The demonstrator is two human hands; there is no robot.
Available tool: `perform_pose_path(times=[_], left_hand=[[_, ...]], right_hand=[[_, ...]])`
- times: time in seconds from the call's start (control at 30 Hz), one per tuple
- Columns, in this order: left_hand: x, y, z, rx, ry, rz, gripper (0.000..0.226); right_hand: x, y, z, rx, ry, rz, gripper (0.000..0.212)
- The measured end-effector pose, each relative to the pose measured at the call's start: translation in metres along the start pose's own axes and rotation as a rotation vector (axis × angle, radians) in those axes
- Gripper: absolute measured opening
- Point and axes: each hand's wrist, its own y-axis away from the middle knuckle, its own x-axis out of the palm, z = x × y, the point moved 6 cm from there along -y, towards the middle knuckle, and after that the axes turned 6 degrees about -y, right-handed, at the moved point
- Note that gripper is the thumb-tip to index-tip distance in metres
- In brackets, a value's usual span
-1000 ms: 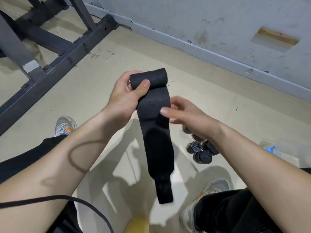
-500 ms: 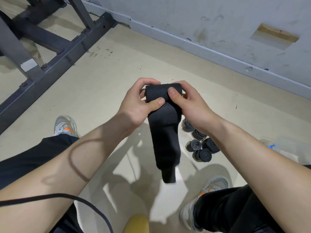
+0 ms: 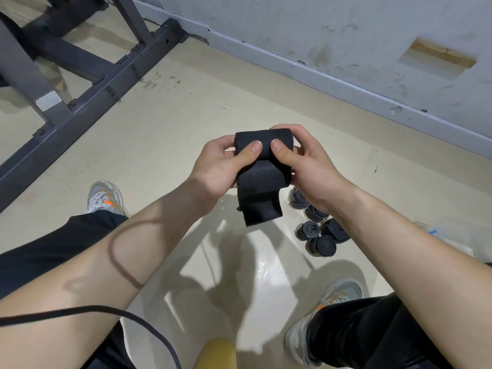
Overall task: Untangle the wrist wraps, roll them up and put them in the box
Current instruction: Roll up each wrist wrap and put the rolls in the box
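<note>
A black wrist wrap (image 3: 262, 177) is held in the air in front of me, its upper part wound into a roll and a short tail hanging below. My left hand (image 3: 219, 169) grips the roll's left side with the thumb pressed on its front. My right hand (image 3: 306, 166) grips the right side, its thumb on the front beside the other thumb. Several rolled dark wraps (image 3: 319, 233) lie on the floor below my right wrist. A clear plastic box (image 3: 447, 238) with a blue mark shows at the right edge, mostly hidden by my right forearm.
A dark metal rack frame (image 3: 87, 75) crosses the floor at upper left. A grey wall with its baseboard (image 3: 346, 83) runs along the back. My shoes (image 3: 106, 198) (image 3: 327, 315) rest on the beige floor, and a black cable (image 3: 133, 320) crosses my left forearm.
The right hand joined the left on the wrap and both rolled it further. The hanging tail grew much shorter, and the roll grew thicker.
</note>
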Motion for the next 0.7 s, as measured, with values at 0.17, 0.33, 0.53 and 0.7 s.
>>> perform_pose_path(times=[0.17, 0.33, 0.53, 0.7], left_hand=[[-0.0033, -0.0027, 0.0014, 0.023, -0.012, -0.02, 0.033], [-0.0033, -0.0031, 0.0032, 0.04, -0.033, -0.022, 0.051], [0.0028, -0.0024, 0.003, -0.059, 0.055, 0.054, 0.05], [-0.0023, -0.0029, 0.0038, -0.016, 0.006, -0.004, 0.049]], right_hand=[[0.0082, -0.0011, -0.0069, 0.108, -0.072, 0.022, 0.062], [0.0043, -0.0015, -0.0068, 0.028, -0.054, 0.011, 0.034], [0.0033, -0.001, -0.0025, -0.021, -0.048, 0.051, 0.014], [0.0053, -0.0007, -0.0051, 0.066, -0.116, 0.059, 0.02]])
